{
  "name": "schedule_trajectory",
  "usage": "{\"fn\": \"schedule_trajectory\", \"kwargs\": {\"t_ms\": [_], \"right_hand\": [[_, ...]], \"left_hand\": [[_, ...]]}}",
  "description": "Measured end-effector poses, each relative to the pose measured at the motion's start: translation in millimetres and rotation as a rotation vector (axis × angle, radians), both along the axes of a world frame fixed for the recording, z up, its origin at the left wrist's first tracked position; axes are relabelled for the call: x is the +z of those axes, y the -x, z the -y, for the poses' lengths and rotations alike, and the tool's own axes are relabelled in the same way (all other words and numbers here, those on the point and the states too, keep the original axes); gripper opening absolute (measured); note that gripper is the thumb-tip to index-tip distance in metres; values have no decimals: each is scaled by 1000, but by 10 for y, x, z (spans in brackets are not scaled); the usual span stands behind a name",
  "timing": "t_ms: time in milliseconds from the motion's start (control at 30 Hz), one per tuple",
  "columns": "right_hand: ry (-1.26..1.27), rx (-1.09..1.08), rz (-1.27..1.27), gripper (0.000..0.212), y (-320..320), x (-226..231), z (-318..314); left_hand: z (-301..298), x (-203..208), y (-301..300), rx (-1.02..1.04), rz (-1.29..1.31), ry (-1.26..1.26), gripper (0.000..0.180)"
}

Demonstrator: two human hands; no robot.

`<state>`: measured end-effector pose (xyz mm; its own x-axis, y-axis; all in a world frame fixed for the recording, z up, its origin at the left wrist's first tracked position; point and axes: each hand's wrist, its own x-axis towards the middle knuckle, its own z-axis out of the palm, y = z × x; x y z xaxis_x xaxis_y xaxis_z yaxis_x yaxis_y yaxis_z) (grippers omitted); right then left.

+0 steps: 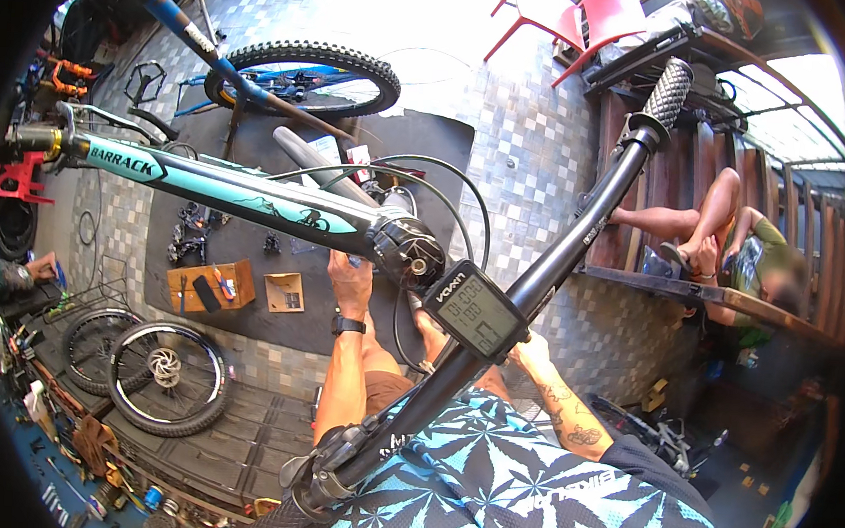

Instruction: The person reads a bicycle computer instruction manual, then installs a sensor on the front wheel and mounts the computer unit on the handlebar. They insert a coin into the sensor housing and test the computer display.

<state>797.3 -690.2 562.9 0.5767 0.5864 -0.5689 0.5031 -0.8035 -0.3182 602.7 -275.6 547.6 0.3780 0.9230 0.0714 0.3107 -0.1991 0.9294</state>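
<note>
A bicycle with a turquoise and black frame tube (pixel 254 198) stands across the view, its black handlebar (pixel 562 247) running diagonally in front of me. A grey display unit (pixel 475 308) is fixed to the bar beside the stem (pixel 412 249). My left hand (pixel 349 284), with a black watch at the wrist, is below the frame tube. Its fingers look closed near a small blue bit, partly covered by the tube. My right hand (pixel 532 354) is just beyond the bar, next to the display. Bar and display hide its fingers. Black cables (pixel 469 195) loop near the stem.
Another bike's knobby wheel (pixel 303 76) lies beyond the frame. A wooden box (pixel 211 286) and a cardboard box (pixel 284 293) rest on the dark mat. Loose wheels (pixel 168 378) are at left. A person (pixel 720 232) sits on the wooden bench at right; red chairs (pixel 578 24) stand farther back.
</note>
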Motion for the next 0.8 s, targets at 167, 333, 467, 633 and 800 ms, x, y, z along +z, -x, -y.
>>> {"fn": "schedule_trajectory", "kwargs": {"t_ms": [167, 333, 467, 633, 800], "right_hand": [[213, 190, 116, 38, 3, 293, -48], [197, 162, 120, 41, 29, 400, 11], [211, 144, 88, 40, 24, 348, 59], [153, 130, 92, 38, 31, 335, 11], [195, 20, -17, 40, 61, 382, -114]], "left_hand": [[11, 56, -52, 52, -6, -35, 34], [13, -29, -12, 13, 64, 51, 35], [17, -138, 41, -8, 54, 66, 37], [24, -166, 42, -9, 61, 54, 37], [21, -205, 67, -31, 29, 74, 37]]}}
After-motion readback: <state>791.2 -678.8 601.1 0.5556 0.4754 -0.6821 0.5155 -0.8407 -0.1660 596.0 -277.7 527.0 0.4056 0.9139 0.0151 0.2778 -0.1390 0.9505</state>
